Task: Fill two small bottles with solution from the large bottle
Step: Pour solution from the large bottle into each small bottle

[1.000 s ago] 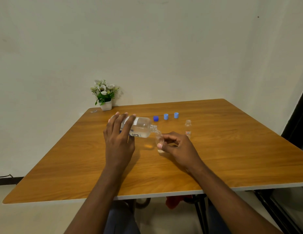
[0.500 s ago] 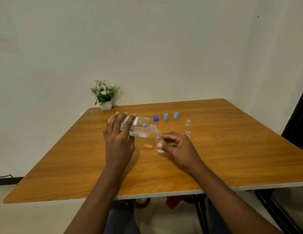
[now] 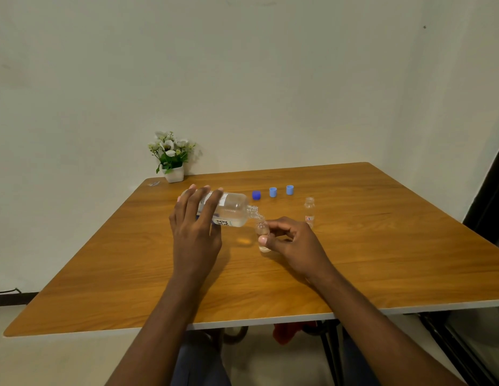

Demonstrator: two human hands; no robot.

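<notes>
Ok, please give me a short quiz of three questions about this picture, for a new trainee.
1. True or false: the left hand tilts the large bottle, its neck at the mouth of the small bottle that the right hand pinches.
2. How many blue caps lie on the table?
3. The other small bottle is: A) capped; B) upright, uncapped, untouched; C) lying down.
Key: 1 true; 2 three; 3 B.
</notes>
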